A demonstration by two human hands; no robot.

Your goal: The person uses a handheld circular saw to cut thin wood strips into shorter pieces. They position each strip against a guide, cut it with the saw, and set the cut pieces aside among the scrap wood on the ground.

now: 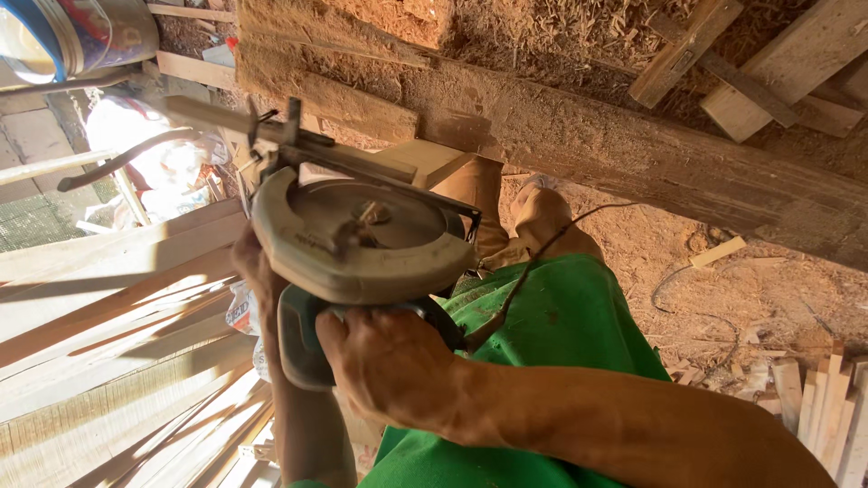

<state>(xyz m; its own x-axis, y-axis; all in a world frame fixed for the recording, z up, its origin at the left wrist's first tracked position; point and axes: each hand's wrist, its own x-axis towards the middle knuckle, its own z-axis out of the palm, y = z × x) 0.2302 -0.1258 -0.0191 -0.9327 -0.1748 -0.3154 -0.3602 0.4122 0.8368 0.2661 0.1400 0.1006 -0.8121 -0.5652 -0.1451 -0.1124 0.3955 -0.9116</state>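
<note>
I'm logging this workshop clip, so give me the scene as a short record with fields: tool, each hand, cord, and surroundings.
tool: circular saw, grey blade guard, teal body, held up off any surface
right hand: right hand wrapped around the saw's rear handle
left hand: left hand mostly hidden behind the saw, grip on its far side
cord: dark power cord running from the saw across green clothing
surroundings: long timber beam, pale wooden boards, sawdust-covered ground, short wood offcuts
</note>
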